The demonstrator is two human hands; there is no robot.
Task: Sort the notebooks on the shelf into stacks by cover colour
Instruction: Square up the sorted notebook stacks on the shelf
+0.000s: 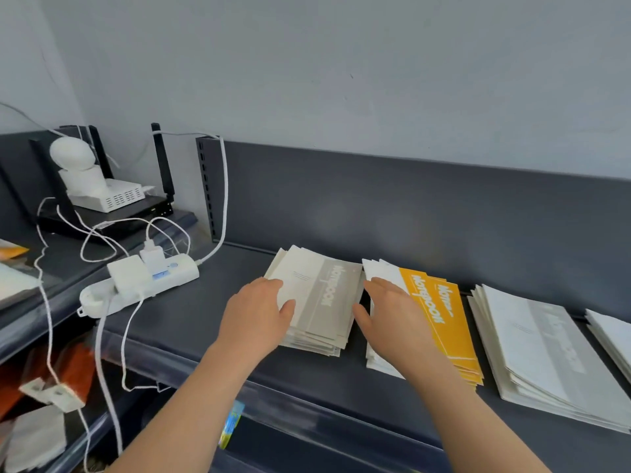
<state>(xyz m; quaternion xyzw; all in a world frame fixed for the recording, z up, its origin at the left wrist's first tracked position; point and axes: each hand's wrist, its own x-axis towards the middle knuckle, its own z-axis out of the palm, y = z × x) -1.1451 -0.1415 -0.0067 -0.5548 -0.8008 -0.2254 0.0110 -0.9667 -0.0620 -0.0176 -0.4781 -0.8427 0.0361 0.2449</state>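
Note:
A stack of grey-covered notebooks point(327, 295) lies on the dark shelf point(191, 322), its edges fanned unevenly. My left hand point(257, 314) rests on the stack's left side with relaxed fingers. To the right lies a stack of yellow-covered notebooks point(444, 319). My right hand point(386, 315) lies flat with straight fingers over the yellow stack's left part, its thumb reaching toward the grey stack's right edge. Further right sits a thick stack of pale grey notebooks point(546, 353). One more pale stack point(611, 332) shows at the right frame edge.
A white power strip point(143, 281) with plugs and trailing white cables sits left of the grey stack. Behind it stand a black router point(136, 213) and a white camera point(73, 158). The shelf's dark back panel point(409, 206) rises behind the stacks. Lower shelves hold orange and white items.

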